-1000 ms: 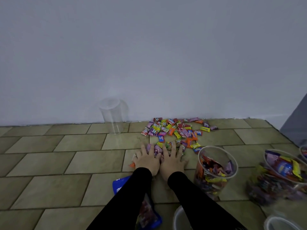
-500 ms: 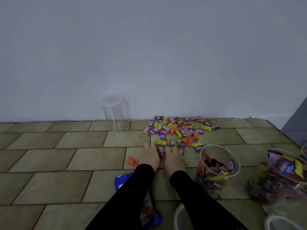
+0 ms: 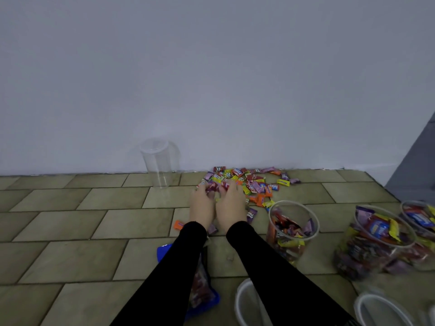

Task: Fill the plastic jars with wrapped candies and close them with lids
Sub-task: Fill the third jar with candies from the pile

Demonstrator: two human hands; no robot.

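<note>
Nearest the camera, two white lids lie on the tiled floor [image 3: 70,231]: one lid [image 3: 244,302] partly under the right sleeve [image 3: 270,267], another lid [image 3: 381,311] at the lower right. A blue candy bag [image 3: 200,295] lies under the left sleeve [image 3: 174,267]. Further out on the right stand three open plastic jars with wrapped candies inside: a part-filled jar [image 3: 292,231] just right of the right wrist, a fuller jar [image 3: 374,243] beyond it to the right, and a third jar [image 3: 421,231] cut by the frame edge. A lone orange candy [image 3: 178,224] lies just left of the left wrist, a purple one [image 3: 251,215] just right of the right hand. The left hand [image 3: 203,205] and right hand [image 3: 231,205] sit side by side, touching, palms down, with fingers curled over a clutch of red and pink candies [image 3: 215,187] at the near edge of the candy pile [image 3: 256,182]. The pile spreads on the floor up to the wall [image 3: 211,78]. An empty clear jar [image 3: 159,161] stands upright against the wall, left of the pile and apart from it
</note>
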